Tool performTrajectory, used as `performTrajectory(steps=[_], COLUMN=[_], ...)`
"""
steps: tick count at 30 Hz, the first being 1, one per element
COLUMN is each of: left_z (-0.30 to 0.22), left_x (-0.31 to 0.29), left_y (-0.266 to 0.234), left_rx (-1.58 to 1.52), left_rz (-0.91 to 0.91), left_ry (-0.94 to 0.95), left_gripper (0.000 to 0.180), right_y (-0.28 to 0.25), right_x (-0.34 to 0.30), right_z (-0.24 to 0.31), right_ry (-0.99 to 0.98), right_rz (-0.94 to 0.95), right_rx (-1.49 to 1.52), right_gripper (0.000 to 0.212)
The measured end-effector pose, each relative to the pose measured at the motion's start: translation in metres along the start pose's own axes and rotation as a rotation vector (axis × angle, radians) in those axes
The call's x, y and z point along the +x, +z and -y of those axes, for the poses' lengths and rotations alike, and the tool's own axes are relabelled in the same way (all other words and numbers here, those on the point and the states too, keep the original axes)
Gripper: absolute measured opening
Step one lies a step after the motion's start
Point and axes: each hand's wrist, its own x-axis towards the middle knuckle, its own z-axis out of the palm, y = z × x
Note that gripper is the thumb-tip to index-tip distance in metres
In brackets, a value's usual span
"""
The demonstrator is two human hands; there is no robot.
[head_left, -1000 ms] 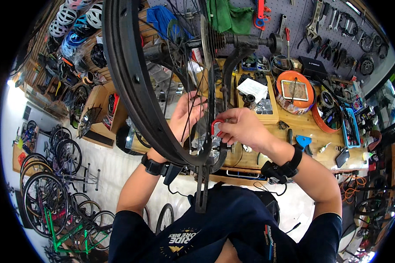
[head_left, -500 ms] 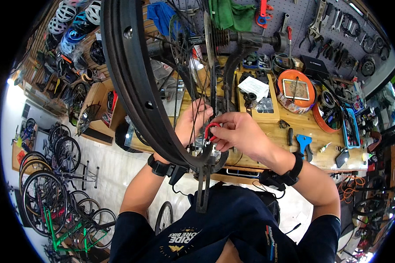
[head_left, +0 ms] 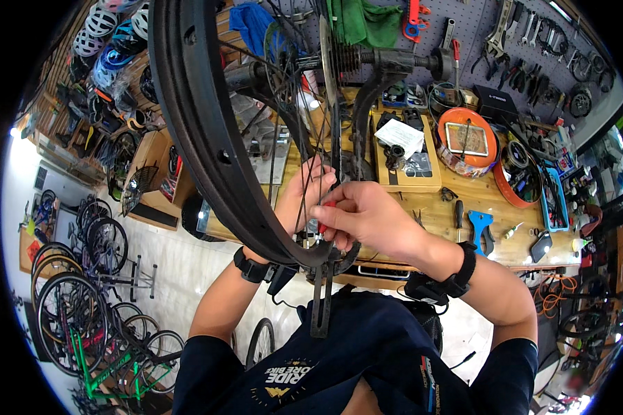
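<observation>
A black bicycle rim (head_left: 211, 149) with thin spokes stands upright in a dark truing stand (head_left: 372, 93), its hub and cassette (head_left: 351, 61) up at the far side. Low on the wheel, my right hand (head_left: 370, 218) pinches a red spoke wrench (head_left: 328, 206) close to the rim; the fingers cover most of the tool. My left hand (head_left: 303, 192) reaches in behind the spokes, fingers curled and closed at a spoke beside the wrench. Its fingertips are partly hidden. Below the rim, the stand's slotted arm (head_left: 319, 304) points toward me.
On the wooden bench (head_left: 429, 207) lie a cardboard box (head_left: 412, 181) with papers, an orange bowl (head_left: 457, 117), a screwdriver (head_left: 458, 220) and a blue tool (head_left: 480, 225). Tools hang on the pegboard (head_left: 457, 28) behind. Bicycles (head_left: 97, 277) stand at the left.
The rim has shifted slightly left. My right hand has turned the red spoke wrench, so its fingers now cover more of it. My left hand stays at the spokes.
</observation>
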Motion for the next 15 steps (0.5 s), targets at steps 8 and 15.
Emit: performTrajectory(steps=[8, 15], left_z=[0.006, 0.002], left_x=[0.006, 0.004], left_y=[-0.005, -0.001], left_rx=[0.016, -0.075], left_rz=[0.018, 0.013], left_ry=[0.035, -0.022], left_gripper=[0.056, 0.054], right_y=[0.004, 0.012], right_x=[0.012, 0.01], right_z=[-0.028, -0.039], right_ry=[-0.25, -0.368], right_rz=[-0.065, -0.096], right_rx=[-0.099, -0.178], right_gripper=[0.029, 0.027])
